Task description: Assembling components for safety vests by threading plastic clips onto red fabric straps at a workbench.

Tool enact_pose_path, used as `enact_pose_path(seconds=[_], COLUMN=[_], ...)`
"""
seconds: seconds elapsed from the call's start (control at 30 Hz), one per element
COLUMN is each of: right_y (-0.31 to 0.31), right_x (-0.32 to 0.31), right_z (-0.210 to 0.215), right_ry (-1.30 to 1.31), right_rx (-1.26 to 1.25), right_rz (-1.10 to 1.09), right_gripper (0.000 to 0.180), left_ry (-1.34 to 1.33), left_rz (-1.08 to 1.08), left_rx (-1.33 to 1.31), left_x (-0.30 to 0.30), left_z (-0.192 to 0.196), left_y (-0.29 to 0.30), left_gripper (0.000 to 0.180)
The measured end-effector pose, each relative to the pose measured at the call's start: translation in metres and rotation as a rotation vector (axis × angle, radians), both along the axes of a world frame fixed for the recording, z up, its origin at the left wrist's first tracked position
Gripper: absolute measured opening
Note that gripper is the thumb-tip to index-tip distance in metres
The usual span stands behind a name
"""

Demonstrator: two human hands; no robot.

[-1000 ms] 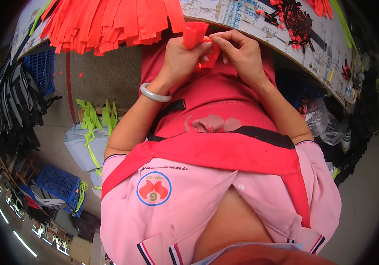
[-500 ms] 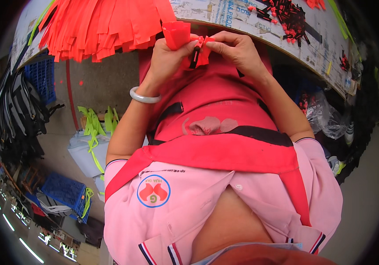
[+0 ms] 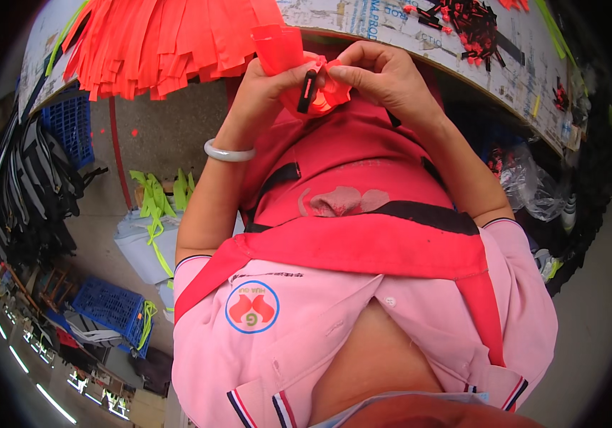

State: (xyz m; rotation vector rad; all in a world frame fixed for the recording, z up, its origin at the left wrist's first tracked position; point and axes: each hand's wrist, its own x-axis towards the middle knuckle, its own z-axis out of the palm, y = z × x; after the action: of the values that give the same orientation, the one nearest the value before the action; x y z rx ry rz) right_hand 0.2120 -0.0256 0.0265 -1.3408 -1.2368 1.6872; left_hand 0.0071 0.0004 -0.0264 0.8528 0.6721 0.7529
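Note:
My left hand [image 3: 266,91] is closed on a bright red-orange fabric strip [image 3: 277,47], whose broad end stands up above the fingers. A small, narrow black piece with a red mark [image 3: 307,91] hangs by the left thumb tip, against the gathered fabric. My right hand [image 3: 384,80], thumb and forefinger pinched together, holds the same strip close to the left fingertips. Part of the strip bulges below both hands in a loose loop. Both hands are just off the table's near edge, above my red apron [image 3: 363,153].
A thick bundle of red-orange strips [image 3: 170,46] overhangs the table edge at left. Several small black and red pieces [image 3: 470,28] lie heaped on the worn table [image 3: 327,16] at right. Blue crates [image 3: 109,307] and dark straps [image 3: 31,171] are at far left.
The fabric below the hands has spread into a wider loop. The black piece has shifted slightly left and tilts more, and the strip's upright end has moved a little left and up.

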Motion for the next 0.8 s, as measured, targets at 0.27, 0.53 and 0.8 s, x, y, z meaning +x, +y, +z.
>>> enact_pose_path(seconds=[0.27, 0.53, 0.8], right_y=[0.007, -0.001, 0.011], right_x=[0.001, -0.011, -0.001], right_z=[0.007, -0.011, -0.008], right_ry=[-0.012, 0.085, 0.183], right_rx=[-0.144, -0.026, -0.269], right_rz=[0.061, -0.136, 0.033], right_gripper=[0.016, 0.018, 0.017], left_ry=[0.06, 0.044, 0.083], left_rz=[-0.022, -0.01, -0.086], left_rx=[0.062, -0.015, 0.016], left_x=[-0.005, -0.005, -0.01], left_z=[-0.001, 0.005, 0.011], left_y=[0.004, 0.008, 0.01], left_gripper=[0.022, 0.017, 0.017])
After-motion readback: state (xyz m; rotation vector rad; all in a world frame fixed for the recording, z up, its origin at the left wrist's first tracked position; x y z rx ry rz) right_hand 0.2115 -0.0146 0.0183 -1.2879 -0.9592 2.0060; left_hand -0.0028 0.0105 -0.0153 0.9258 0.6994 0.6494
